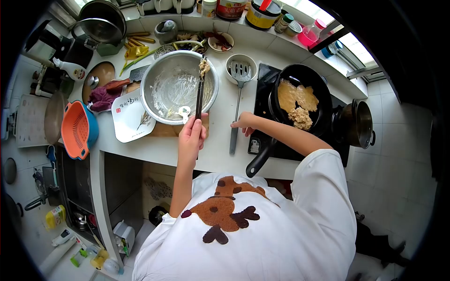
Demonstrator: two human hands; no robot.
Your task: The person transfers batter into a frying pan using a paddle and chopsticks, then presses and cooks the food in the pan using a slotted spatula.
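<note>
One white counter (pixel 218 146) runs beside pale tiles (pixel 398 140), left hand (pixel 192 134) pinching chopsticks (pixel 200 96), right hand (pixel 245 122) at the spatula (pixel 237 105), grip unclear.

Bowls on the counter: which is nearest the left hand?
The large metal bowl, smeared inside, right by the left hand. The white bowl under the spatula and the bowl of reddish pieces lie farther away.

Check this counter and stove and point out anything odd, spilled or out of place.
Nothing looks clearly spilled or damaged. One thing stands out: in the black frying pan, a rough, lumpy heap of mixture sits beside smoother, flatter portions, looking uneven by comparison.
</note>
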